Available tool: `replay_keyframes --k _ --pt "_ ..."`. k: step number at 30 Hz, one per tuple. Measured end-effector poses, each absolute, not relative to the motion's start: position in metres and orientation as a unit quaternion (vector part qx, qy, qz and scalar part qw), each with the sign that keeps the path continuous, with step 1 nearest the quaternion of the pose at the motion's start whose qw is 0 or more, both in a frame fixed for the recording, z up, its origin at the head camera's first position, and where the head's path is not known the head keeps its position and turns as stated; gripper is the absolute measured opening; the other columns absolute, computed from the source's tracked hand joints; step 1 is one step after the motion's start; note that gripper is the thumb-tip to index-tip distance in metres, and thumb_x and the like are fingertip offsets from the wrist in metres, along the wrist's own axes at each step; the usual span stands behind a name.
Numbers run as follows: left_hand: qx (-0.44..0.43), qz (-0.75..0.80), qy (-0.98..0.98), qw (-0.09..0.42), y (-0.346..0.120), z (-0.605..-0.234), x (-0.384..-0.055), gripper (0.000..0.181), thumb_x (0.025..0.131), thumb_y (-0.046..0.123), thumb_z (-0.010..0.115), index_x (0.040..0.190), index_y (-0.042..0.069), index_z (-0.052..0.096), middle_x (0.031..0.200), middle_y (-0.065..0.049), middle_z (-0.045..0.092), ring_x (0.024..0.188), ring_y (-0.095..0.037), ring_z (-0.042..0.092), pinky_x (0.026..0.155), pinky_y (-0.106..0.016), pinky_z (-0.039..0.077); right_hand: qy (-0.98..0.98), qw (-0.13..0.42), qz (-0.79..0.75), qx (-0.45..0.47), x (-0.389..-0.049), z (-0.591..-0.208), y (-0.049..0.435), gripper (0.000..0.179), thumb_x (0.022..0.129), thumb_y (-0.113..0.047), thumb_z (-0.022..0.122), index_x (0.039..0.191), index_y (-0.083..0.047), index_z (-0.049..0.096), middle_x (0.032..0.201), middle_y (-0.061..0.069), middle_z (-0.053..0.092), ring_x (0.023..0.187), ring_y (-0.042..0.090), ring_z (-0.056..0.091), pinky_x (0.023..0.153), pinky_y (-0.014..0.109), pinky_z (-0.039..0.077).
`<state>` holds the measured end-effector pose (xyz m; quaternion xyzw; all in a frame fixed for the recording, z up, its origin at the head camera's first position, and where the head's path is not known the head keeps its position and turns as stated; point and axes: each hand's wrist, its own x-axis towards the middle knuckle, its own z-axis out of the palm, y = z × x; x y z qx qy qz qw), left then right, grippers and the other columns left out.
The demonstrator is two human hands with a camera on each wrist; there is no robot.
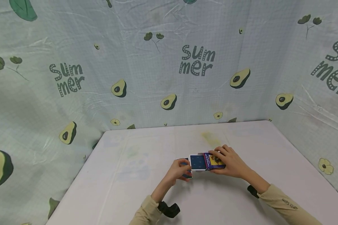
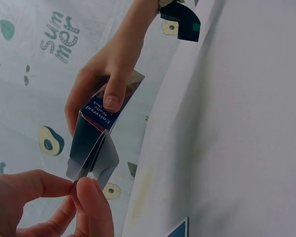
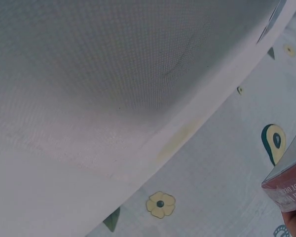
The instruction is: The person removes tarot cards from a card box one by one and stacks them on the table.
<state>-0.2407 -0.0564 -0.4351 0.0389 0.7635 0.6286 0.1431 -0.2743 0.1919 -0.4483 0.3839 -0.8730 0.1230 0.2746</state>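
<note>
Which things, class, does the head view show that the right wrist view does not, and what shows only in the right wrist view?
Only the head view: the left hand and both tan sleeves.
Only the right wrist view: readable letters AROT DE on a reddish side of the box.
Both: the box, the table, the patterned cloth and the right hand, barely caught at the right wrist view's edge.

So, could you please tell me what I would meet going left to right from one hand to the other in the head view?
Left hand → white-edged dark blue rectangle → printed box → right hand.
</note>
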Motion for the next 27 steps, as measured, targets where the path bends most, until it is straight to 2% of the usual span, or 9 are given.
replay_keyframes --k 3,10,18,27 --pt "0.038 0.627 0.766 0.137 -0.059 -0.435 -0.240 0.020 0.083 0.011 0.056 0.098 -0.002 0.056 0.096 -0.028 0.063 0.067 -0.022 0.066 0.047 -0.029 0.053 -0.872 0.277 0.121 0.386 -0.275 -0.448 0.192 0.069 0.064 -0.059 0.068 0.120 -0.022 0.053 0.103 -0.005 0.051 0.089 0.009 0.037 0.069 0.029 0.037" --pt "0.036 0.626 0.767 0.133 -0.065 -0.433 -0.240 0.021 0.083 0.011 0.055 0.099 -0.003 0.055 0.095 -0.026 0.063 0.061 -0.012 0.061 0.047 -0.028 0.053 -0.872 0.280 0.116 0.385 -0.277 -0.449 0.193 0.069 0.065 -0.061 0.066 0.120 -0.022 0.053 0.103 -0.004 0.051 0.089 0.010 0.038 0.070 0.030 0.038" --pt "0.040 0.626 0.768 0.130 -0.068 -0.431 -0.238 0.021 0.084 0.013 0.055 0.099 -0.003 0.055 0.094 -0.024 0.063 0.062 -0.011 0.060 0.047 -0.026 0.053 -0.868 0.284 0.121 0.389 -0.277 -0.447 0.193 0.068 0.065 -0.060 0.067 0.120 -0.022 0.053 0.102 -0.004 0.051 0.090 0.010 0.038 0.069 0.030 0.038" --pt "0.045 0.631 0.764 0.130 -0.073 -0.434 -0.240 0.022 0.084 0.011 0.055 0.099 -0.005 0.054 0.097 -0.029 0.061 0.063 -0.012 0.060 0.047 -0.027 0.053 -0.874 0.278 0.123 0.380 -0.275 -0.447 0.193 0.071 0.058 -0.050 0.076 0.120 -0.022 0.053 0.102 -0.004 0.051 0.090 0.010 0.038 0.070 0.030 0.038"
